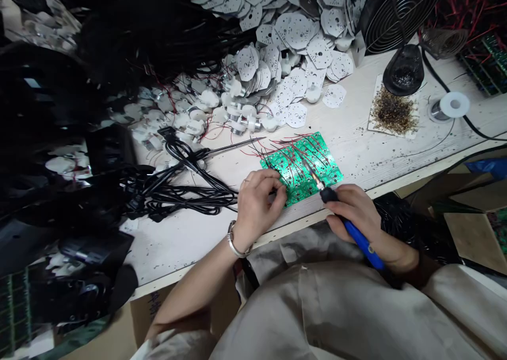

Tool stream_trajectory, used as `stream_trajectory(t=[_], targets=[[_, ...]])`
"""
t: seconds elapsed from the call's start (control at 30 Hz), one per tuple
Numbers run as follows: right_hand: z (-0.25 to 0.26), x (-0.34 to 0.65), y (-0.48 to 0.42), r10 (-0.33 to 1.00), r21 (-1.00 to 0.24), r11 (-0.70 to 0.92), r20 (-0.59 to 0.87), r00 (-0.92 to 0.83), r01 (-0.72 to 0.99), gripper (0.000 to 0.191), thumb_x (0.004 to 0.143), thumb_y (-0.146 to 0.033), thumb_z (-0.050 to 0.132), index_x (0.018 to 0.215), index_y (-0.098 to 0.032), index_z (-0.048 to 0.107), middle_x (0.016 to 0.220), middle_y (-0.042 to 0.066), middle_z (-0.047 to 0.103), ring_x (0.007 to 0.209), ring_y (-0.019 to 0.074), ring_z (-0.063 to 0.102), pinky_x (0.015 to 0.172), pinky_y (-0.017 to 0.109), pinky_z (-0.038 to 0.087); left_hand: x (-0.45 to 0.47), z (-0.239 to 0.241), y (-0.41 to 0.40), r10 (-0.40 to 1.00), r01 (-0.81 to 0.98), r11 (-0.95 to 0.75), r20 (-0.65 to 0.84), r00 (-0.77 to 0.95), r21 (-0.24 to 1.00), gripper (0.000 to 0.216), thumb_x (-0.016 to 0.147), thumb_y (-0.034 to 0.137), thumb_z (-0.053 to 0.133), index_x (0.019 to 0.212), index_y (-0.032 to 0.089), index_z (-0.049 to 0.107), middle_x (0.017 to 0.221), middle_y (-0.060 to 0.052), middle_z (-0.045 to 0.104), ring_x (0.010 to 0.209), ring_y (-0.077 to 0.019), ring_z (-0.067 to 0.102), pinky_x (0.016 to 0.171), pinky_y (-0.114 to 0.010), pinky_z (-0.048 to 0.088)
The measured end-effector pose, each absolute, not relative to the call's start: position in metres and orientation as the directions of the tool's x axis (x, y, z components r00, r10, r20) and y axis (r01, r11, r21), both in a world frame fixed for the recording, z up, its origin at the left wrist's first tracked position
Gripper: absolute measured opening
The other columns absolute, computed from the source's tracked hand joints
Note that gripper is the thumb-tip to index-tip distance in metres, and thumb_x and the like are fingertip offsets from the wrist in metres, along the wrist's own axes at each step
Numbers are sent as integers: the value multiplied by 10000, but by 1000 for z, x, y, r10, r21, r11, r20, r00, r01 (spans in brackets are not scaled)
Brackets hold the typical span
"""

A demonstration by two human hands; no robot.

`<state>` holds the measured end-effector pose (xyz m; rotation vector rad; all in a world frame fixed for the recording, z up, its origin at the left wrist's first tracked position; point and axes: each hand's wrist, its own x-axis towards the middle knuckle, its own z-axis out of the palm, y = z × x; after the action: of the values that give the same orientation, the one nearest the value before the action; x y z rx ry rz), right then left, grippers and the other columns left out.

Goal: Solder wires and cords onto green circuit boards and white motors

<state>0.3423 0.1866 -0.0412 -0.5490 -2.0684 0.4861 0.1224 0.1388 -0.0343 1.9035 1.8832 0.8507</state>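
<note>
Right hand [359, 210] grips soldering iron [358, 238] pen-like, likely for aim; left hand [258, 200], pinched narrow, perhaps steadies circuit board [300, 177]

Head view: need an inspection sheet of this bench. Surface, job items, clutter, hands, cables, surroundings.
Surface: pale bench, dark specks scattered on it.
Job items: green circuit board flat near the front edge, thin wires across it; soldering iron over the board, tip contact unclear.
Clutter: heaped grey plates and white plastic parts behind and left of the board; solder spool and crumb-covered pad to the right.
Hands: left hand at the board's left side, fingers bent, grip unclear; right hand holds the iron.
Cables: black bundle left of the left hand.
Surroundings: fan at the back right; cardboard box beyond the front edge, right.
</note>
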Motion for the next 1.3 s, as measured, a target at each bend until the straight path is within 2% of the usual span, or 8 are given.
stream_trajectory(t=[0.07,0.17,0.33,0.53,0.73,0.97,1.17,1.3], targets=[[-42,347,183,544,-557,818,665,-512,145,297,848,-190,570,1142,-226,560,666,-20,650,568,129,597,656,302,555,122,-38,140,982,787,-71,180,-50,612,104,854,196,573,757,181,608,1017,-65,661,948,-200,594,848,-367,452],[-46,345,177,568,-592,794,646,-510,135,235,835,-161,543,1062,-213,572,620,-32,657,498,112,603,613,273,556,123,-42,142,983,785,-50,168,-69,618,103,844,180,575,748,182,612,997,-52,676,905,-191,605,842,-368,460],[-50,337,175,578,-602,786,636,-511,139,177,829,-150,552,994,-204,586,612,-32,666,488,110,611,603,270,560,122,-40,146,987,777,-24,138,-81,630,112,833,175,575,727,182,609,931,-45,689,850,-183,614,824,-362,474],[-60,336,171,608,-641,750,572,-551,162,123,858,-206,555,967,-222,609,631,-33,664,521,109,616,645,286,559,121,-38,147,990,773,0,108,-88,634,112,830,187,575,726,183,617,945,-48,687,861,-189,615,834,-371,476],[-60,331,171,588,-600,779,597,-546,182,117,857,-201,548,958,-222,602,632,-27,656,510,113,598,637,290,556,121,-41,146,991,776,2,103,-87,631,108,836,188,577,737,183,621,951,-46,685,871,-189,610,833,-366,472],[-56,324,173,438,-431,892,745,-502,139,148,841,-152,526,981,-140,572,571,-9,625,465,109,548,576,280,555,123,-41,145,989,783,4,116,-97,622,104,832,186,576,737,185,616,952,-43,681,875,-186,608,837,-361,463],[-50,340,171,540,-541,820,619,-570,189,116,884,-233,533,978,-224,601,660,-25,649,545,112,603,662,308,570,123,-42,146,988,782,11,114,-105,624,108,827,176,575,726,183,614,950,-44,683,883,-187,612,840,-361,465],[-48,342,172,548,-565,809,626,-555,161,149,870,-201,546,1007,-207,604,657,-25,656,547,109,606,662,295,570,124,-40,146,989,795,24,104,-109,607,118,831,179,566,722,185,611,948,-41,685,881,-187,610,847,-363,460]])
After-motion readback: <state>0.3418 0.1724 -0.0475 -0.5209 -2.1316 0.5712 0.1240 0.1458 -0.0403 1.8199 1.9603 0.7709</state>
